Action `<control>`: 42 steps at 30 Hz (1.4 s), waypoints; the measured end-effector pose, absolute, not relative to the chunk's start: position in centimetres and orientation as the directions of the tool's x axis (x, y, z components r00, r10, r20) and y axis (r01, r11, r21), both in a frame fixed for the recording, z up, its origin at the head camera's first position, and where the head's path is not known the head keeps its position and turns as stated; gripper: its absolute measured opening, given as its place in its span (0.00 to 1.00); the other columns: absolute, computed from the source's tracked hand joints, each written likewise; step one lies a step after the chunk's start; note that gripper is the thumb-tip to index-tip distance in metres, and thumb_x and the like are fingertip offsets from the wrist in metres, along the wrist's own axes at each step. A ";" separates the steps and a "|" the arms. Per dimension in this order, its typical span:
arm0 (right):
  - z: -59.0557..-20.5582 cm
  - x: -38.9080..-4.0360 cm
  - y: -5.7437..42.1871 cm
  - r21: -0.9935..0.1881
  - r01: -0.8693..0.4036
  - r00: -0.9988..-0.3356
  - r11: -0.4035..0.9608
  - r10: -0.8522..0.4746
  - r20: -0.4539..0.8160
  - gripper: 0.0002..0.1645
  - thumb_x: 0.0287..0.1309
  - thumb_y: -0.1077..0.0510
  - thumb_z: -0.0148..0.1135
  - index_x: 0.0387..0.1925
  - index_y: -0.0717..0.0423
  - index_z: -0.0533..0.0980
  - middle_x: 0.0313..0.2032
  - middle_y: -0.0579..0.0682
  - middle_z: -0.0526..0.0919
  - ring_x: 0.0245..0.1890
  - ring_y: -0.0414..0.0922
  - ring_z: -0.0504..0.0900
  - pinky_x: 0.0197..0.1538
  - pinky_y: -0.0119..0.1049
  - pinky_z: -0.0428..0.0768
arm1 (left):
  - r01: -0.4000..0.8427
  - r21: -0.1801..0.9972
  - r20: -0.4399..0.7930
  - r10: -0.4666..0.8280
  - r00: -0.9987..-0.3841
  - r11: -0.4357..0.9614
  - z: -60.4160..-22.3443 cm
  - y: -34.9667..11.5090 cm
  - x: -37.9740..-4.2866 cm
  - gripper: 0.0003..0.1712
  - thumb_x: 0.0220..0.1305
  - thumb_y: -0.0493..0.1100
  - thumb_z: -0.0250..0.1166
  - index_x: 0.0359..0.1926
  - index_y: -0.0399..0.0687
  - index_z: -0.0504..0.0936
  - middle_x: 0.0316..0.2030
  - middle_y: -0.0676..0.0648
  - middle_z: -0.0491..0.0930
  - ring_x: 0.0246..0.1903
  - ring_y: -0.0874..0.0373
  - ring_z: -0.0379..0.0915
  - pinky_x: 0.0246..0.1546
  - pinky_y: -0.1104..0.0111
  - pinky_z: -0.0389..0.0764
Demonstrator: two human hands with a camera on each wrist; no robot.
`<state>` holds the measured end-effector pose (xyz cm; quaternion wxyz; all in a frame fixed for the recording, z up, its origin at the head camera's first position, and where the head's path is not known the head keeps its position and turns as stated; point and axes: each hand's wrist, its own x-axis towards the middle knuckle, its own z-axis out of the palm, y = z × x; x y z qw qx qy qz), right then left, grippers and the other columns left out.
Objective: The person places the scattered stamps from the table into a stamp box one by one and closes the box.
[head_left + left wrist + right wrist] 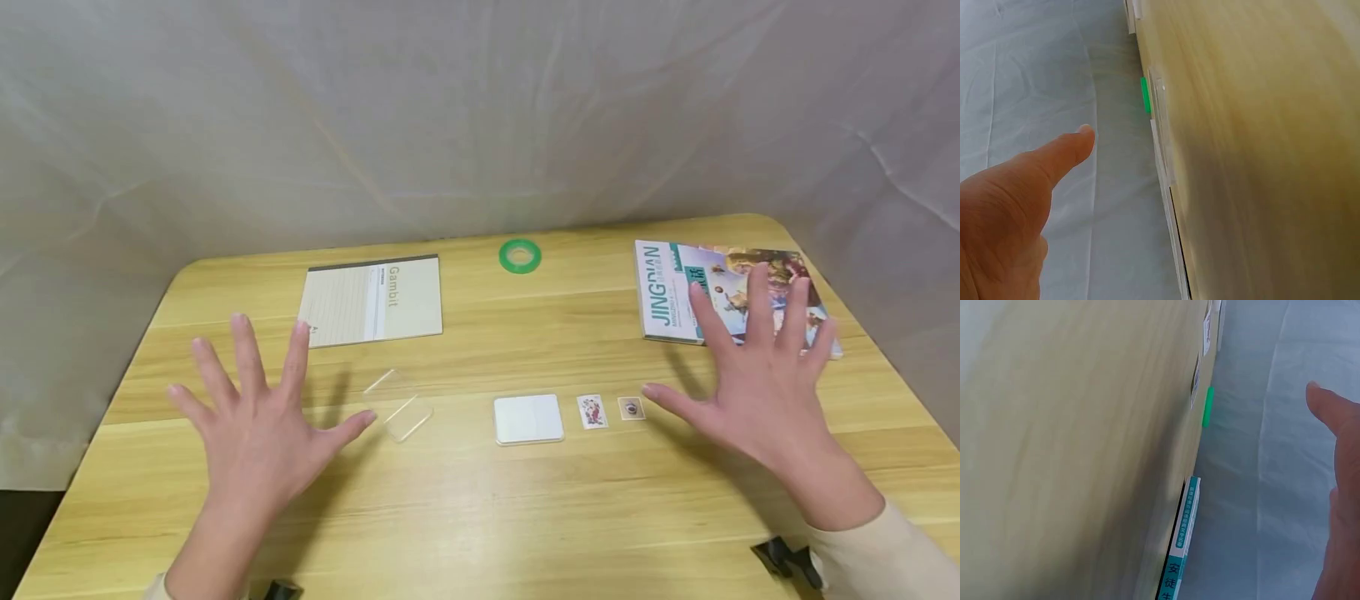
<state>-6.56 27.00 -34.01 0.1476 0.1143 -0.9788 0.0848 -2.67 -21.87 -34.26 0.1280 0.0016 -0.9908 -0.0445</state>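
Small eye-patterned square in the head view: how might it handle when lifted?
The small eye-patterned square looks thin, so it is probably light and bendable. Lying flat on the table, it may slide before its edge lifts.

tape between notebook and book

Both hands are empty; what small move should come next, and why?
Probably lower the right hand toward the small square tan picture card: it lies flat on the yellow wood-grain table, closer to that hand than the white-bordered rectangular picture card, and the hand hovers, spread open, holding nothing.
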 end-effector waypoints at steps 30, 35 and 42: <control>-36.4 -6.8 21.8 -0.824 -0.189 -0.963 0.534 -0.266 0.048 0.42 0.46 0.53 0.81 0.63 0.55 0.74 0.36 0.50 0.82 0.19 0.43 0.72 0.20 0.33 0.69 | 0.196 0.791 0.078 0.222 -0.972 0.580 -36.8 -10.0 -5.6 0.64 0.47 0.56 0.81 0.77 0.47 0.54 0.54 0.43 0.73 0.47 0.48 0.72 0.46 0.57 0.75; -37.3 -6.9 21.9 -0.836 -0.111 -0.958 0.537 -0.282 -0.053 0.38 0.43 0.53 0.83 0.57 0.56 0.78 0.34 0.50 0.83 0.18 0.43 0.71 0.21 0.34 0.70 | 0.159 0.844 0.021 0.265 -0.964 0.513 -37.5 -8.7 -5.6 0.63 0.44 0.52 0.83 0.76 0.45 0.57 0.45 0.46 0.75 0.36 0.52 0.73 0.37 0.62 0.76; -38.1 -6.8 21.7 -0.815 -0.085 -0.943 0.573 -0.310 -0.119 0.30 0.41 0.57 0.83 0.50 0.55 0.82 0.31 0.45 0.83 0.17 0.44 0.72 0.22 0.35 0.71 | 0.160 0.836 -0.015 0.313 -0.950 0.526 -38.2 -8.4 -5.4 0.61 0.42 0.52 0.84 0.73 0.39 0.62 0.36 0.50 0.78 0.22 0.62 0.75 0.28 0.68 0.78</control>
